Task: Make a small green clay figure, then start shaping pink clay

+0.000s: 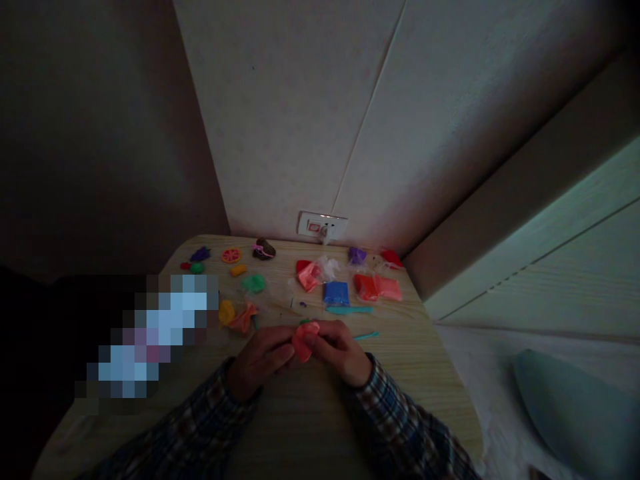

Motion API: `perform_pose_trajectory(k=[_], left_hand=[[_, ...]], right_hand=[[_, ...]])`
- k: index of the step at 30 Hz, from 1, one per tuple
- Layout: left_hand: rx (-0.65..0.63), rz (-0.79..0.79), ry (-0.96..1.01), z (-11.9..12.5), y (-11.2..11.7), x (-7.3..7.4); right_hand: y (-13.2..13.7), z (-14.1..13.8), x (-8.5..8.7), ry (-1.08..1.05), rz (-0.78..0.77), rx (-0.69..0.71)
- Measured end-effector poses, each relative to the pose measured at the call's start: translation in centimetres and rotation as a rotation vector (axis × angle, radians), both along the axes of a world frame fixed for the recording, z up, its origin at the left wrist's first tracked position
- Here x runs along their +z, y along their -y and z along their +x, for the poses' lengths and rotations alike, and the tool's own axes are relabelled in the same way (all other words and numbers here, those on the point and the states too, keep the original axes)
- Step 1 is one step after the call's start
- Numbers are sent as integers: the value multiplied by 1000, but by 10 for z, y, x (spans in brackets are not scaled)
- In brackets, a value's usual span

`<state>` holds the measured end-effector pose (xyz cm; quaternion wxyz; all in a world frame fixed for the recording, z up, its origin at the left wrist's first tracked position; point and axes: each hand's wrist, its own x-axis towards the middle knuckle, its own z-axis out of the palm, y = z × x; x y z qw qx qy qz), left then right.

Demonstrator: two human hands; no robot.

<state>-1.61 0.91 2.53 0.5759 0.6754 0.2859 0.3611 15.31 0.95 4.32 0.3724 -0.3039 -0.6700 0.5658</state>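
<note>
A coral-pink piece of modelling clay (303, 343) with a bit of green at its top is held between my two hands, above the front half of the table. My left hand (263, 357) grips its left side with closed fingers. On the right side, the thumb of my right hand (343, 350) presses against the clay's face. Just beyond my hands lies a teal modelling knife (349, 310). A thin turquoise tool (367, 335) rests by my right hand. Orange clay in clear wrap (244, 319) sits near my left hand.
Clay packets lie farther back: blue (336, 293), red (367, 287), purple (357, 256) and green (253, 283). Small clay shapes, including a red-and-yellow disc (231, 255) and a brown piece (263, 249), stand at the back left. A blurred bright patch (155, 333) covers the left side. A wall socket (323, 226) is behind.
</note>
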Motion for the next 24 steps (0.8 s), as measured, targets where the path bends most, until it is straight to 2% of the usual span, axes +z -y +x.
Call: perform_pose_trajectory(k=[6,10,13,22,24], left_hand=[[25,13,-52,1,-2,8],[42,110,-79,4,0,12],[40,113,-79,4,1,10],[-51,-52,12,7,0,5],[-29,-102,-21,8,0,6]], right_hand=[[-2,2,-2,37,79,35],[-3,3,-7,63,143,-17],[-4,2,-7,100,182,-60],[-1,-1,0,203,281,-170],[-2,0,0,213,301,-175]])
